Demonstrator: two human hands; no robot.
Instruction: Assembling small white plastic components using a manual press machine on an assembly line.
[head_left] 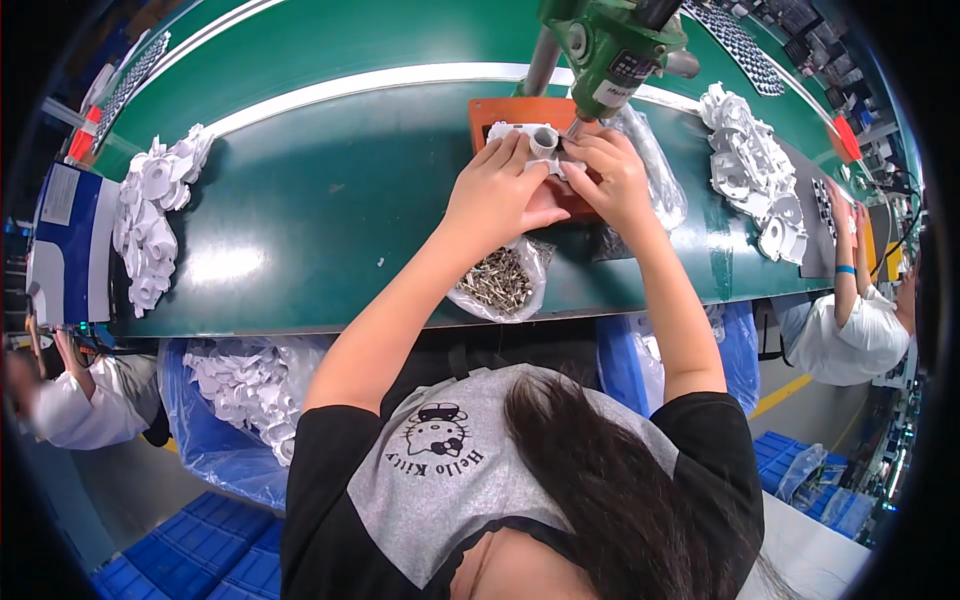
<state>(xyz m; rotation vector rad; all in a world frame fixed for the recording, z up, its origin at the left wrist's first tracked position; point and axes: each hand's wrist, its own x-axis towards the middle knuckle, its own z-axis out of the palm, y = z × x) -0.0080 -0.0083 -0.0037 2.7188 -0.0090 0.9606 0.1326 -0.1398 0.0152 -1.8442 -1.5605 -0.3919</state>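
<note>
A white plastic part (544,141) with a round collar lies over the orange base plate (489,110), under the tip of a green bench press (612,62). My left hand (497,192) grips its left side, fingers on top and thumb stretched out below. From the right, my right hand (613,172) pinches the same part close to the metal spindle (575,127). Whether anything small sits between the right fingertips is hidden. Just below my left hand stands a clear bag of metal screws (497,281).
White plastic parts are heaped at the left (157,200) and right (748,165) of the green table (330,200). A clear plastic bag (652,165) lies beside my right hand. Blue lined bins (215,465) stand below the table edge. Co-workers sit at both sides.
</note>
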